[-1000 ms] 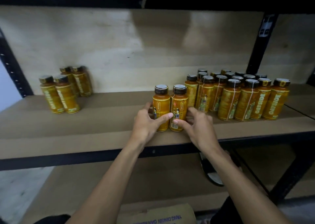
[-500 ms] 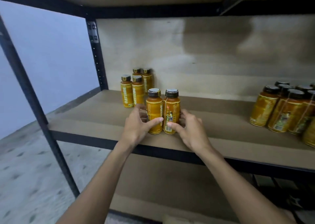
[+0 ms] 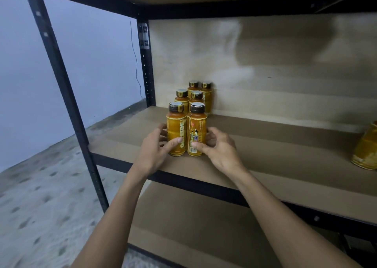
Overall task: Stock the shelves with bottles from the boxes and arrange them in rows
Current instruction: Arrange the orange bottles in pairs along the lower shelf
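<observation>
Two orange bottles with dark caps stand side by side on the brown shelf board [image 3: 265, 149], near its front left. My left hand [image 3: 157, 147] grips the left bottle [image 3: 176, 129], thumb across its label. My right hand [image 3: 218, 147] grips the right bottle [image 3: 197, 129], thumb on the barcode. Directly behind them a small group of bottles [image 3: 195, 96] stands two abreast against the back panel. Both pairs line up as one block.
A black upright post [image 3: 145, 63] and the front post [image 3: 67, 96] frame the shelf's left end. One more orange bottle [image 3: 366, 149] shows at the right edge. A lower shelf board [image 3: 193, 227] lies below; grey speckled floor [image 3: 40, 186] spreads to the left.
My hands slid the two bottles left along the shelf, away from the big group on the right, up to the small group at the left end. The view turned left with them.
</observation>
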